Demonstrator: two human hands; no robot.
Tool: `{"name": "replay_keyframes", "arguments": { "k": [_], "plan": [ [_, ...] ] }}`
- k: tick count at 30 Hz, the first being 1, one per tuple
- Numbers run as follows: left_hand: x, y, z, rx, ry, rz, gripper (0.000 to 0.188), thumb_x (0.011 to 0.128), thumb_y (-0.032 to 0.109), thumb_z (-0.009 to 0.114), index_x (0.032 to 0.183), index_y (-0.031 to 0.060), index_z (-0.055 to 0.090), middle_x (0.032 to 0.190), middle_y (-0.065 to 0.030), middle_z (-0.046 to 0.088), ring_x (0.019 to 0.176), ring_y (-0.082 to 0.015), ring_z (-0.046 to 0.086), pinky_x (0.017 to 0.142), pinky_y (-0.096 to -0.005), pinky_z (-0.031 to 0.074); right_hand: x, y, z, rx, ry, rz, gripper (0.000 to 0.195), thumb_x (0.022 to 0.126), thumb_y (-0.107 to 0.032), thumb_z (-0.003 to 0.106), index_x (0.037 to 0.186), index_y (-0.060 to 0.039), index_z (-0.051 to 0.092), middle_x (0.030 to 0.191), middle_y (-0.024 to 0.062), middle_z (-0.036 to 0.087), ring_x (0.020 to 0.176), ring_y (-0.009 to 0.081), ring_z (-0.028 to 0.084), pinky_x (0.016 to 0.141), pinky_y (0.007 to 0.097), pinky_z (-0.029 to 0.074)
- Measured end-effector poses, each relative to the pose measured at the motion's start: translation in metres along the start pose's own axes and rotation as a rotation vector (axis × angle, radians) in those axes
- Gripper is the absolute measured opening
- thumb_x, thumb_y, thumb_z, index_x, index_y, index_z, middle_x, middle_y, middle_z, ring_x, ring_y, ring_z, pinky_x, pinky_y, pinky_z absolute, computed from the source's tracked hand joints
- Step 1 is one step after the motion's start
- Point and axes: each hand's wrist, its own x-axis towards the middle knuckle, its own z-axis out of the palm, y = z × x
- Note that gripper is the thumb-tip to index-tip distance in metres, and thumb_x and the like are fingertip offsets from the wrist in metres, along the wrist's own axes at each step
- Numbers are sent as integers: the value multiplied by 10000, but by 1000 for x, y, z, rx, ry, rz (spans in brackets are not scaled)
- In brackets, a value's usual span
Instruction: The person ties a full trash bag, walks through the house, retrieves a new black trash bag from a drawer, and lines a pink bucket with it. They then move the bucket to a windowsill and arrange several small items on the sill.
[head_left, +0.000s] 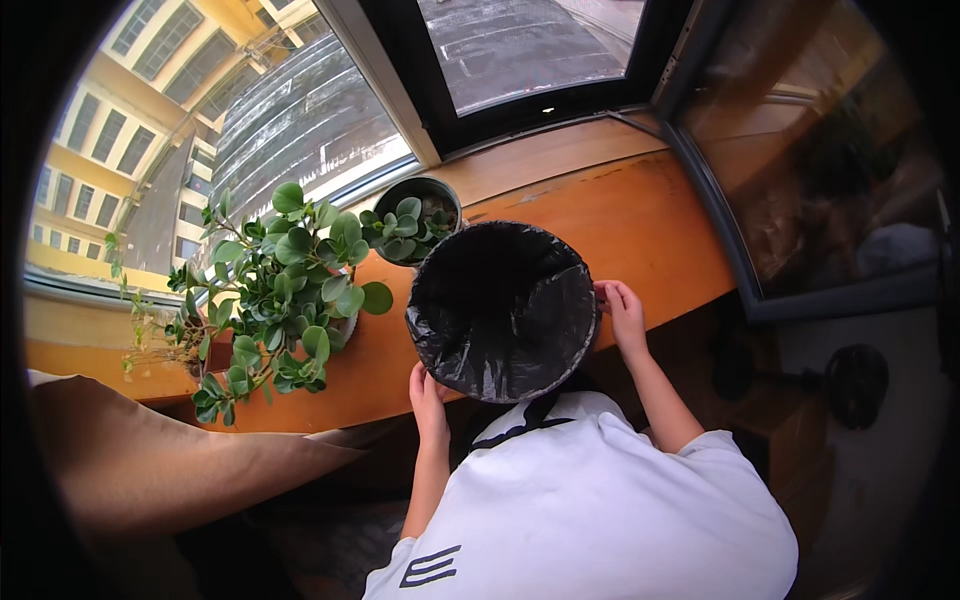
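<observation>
A round bin lined with a black plastic bag (502, 315) stands in front of my body, its mouth facing up and nothing visible inside its dark interior. At the bin's lower left side is my left hand (429, 397), its fingers against the outside wall and partly hidden. My right hand (621, 311) touches the right side near the rim, with the fingertips at the bag's edge. Just behind the bin is a dark round pot (454, 196) with a small round-leaved plant (401, 229). A larger leafy potted plant (289, 262) spreads to the left.
The orange wooden sill (637, 217) runs below the windows. An open window sash (720, 217) juts in at the right. A smaller pot (217, 356) with a thin plant stands at the far left, above a brown cloth (187, 465). A dark object (856, 386) is at the lower right.
</observation>
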Motion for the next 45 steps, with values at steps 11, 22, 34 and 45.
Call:
{"name": "replay_keyframes", "arguments": {
  "k": [11,22,34,45],
  "plan": [
    [0,-21,0,-33,65,-159,290,900,172,493,1160,44,490,1028,-49,603,899,-135,592,701,-266,499,-5,47,-7,-14,129,-36,131,921,-135,500,974,-40,571,905,31,620,861,104,586,708,243,466],
    [-6,-24,56,6,-9,-126,393,913,195,490,1287,88,435,1212,-42,524,1039,-149,531,810,-282,460,12,-8,17,-29,-68,-235,153,936,-149,479,1024,-37,536,834,26,568,723,73,538,640,210,451],
    [-51,-25,15,24,587,336,258,842,-45,485,1096,1,498,991,-88,558,832,-131,581,747,-258,490,-60,-122,6,179,-330,-1175,70,881,-24,401,815,-49,403,516,12,348,445,100,301,454,252,220],
    [-154,-95,-82,58,1068,366,291,816,-28,508,1100,34,514,992,-94,584,793,-142,595,711,-262,496,-131,-95,134,512,-846,-1012,195,667,68,428,813,5,540,473,22,444,366,122,380,400,217,286]
  ]
}}
